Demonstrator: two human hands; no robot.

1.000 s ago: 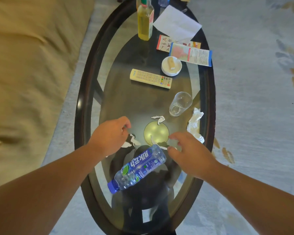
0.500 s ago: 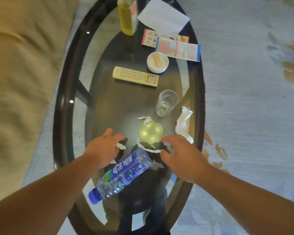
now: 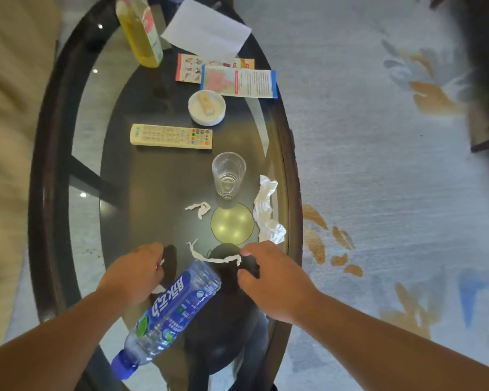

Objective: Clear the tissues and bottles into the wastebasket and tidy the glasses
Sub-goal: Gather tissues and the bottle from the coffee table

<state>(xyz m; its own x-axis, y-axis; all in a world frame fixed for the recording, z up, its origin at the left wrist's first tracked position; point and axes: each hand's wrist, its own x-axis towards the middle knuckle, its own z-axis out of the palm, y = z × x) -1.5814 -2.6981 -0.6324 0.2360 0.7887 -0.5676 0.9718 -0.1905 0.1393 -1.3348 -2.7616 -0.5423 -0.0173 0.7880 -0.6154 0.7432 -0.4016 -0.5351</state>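
Note:
On the oval glass table (image 3: pixel 51 176), a blue-labelled plastic bottle (image 3: pixel 175 306) lies on its side between my arms. My left hand (image 3: pixel 133 275) is curled over a small tissue scrap (image 3: pixel 161 262), with white bits showing at its edges. My right hand (image 3: pixel 268 277) has thumb and forefinger spread around the end of a thin tissue strip (image 3: pixel 209 258). Farther off lie a small twisted tissue (image 3: pixel 199 208) and a large crumpled tissue (image 3: pixel 267 213). A clear glass (image 3: pixel 227 173) stands upright. A yellow-filled bottle (image 3: pixel 141 32) stands at the far end.
A cream remote (image 3: pixel 171 136), a white dish (image 3: pixel 206 107), leaflets (image 3: pixel 239 81) and a white sheet (image 3: pixel 206 29) occupy the table's far half. A tan sofa (image 3: pixel 3 136) runs along the left. Patterned carpet (image 3: pixel 378 193) lies to the right, with dark furniture (image 3: pixel 486 80) at the top right.
My left hand has curled down over the small scrap. My right hand has edged up to the end of the thin strip. The bottle has not moved.

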